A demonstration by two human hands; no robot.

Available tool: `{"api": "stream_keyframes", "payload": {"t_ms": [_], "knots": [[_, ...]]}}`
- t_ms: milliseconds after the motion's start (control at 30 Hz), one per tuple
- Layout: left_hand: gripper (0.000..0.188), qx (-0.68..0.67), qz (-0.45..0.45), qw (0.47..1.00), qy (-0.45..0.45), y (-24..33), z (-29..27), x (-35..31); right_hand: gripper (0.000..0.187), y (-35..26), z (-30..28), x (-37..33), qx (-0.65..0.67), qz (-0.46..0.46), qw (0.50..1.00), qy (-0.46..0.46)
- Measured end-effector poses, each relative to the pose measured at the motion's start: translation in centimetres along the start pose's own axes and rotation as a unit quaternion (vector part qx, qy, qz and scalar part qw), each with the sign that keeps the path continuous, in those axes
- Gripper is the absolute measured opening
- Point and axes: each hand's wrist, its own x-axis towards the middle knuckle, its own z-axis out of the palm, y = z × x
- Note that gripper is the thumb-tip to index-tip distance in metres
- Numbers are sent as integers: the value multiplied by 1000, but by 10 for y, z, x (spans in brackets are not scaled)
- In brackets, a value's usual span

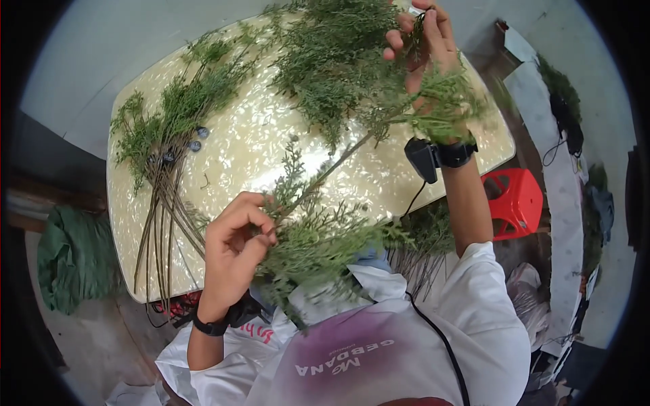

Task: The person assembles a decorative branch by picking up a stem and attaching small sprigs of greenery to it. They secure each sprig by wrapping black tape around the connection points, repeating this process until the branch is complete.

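My left hand (237,247) is closed, thumb and fingers pinching the woody stem of a green conifer branch (342,159). That branch slants up to the right, its blurred leafy end crossing in front of my right forearm. More of its foliage hangs below my left hand, against my shirt. At the table's far right edge, my right hand (433,40) is raised with curled fingers around a small dark green sprig (414,39). Beside it lies a large heap of conifer foliage (332,61).
A pale, glossy patterned table (230,159) holds a bundle of long-stemmed conifer branches (166,169) at left, with small dark round pieces (195,145) beside it. A red plastic stool (518,203) stands right of the table. A green sack (74,260) sits at left.
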Motion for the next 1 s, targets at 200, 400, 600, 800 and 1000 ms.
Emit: {"api": "stream_keyframes", "payload": {"t_ms": [200, 400, 600, 800, 1000], "knots": [[3, -102, -5, 995, 2, -11, -11, -1, 22, -10, 25, -10, -189, 70, 958, 201], [4, -97, -23, 994, -51, -11, -6, 0, 27, -9, 34, -34, -138, 294, 937, 130], [5, -111, 12, 994, 8, -13, 12, -4, 13, 23, 111, -62, -531, 203, 823, 1], [11, -92, 2, 995, 29, -11, 18, -5, 10, 36, 130, -88, -492, 221, 841, -44], [13, -40, 48, 995, 72, -11, 26, -7, 15, 46, 128, -102, -438, 170, 883, -8]]}}
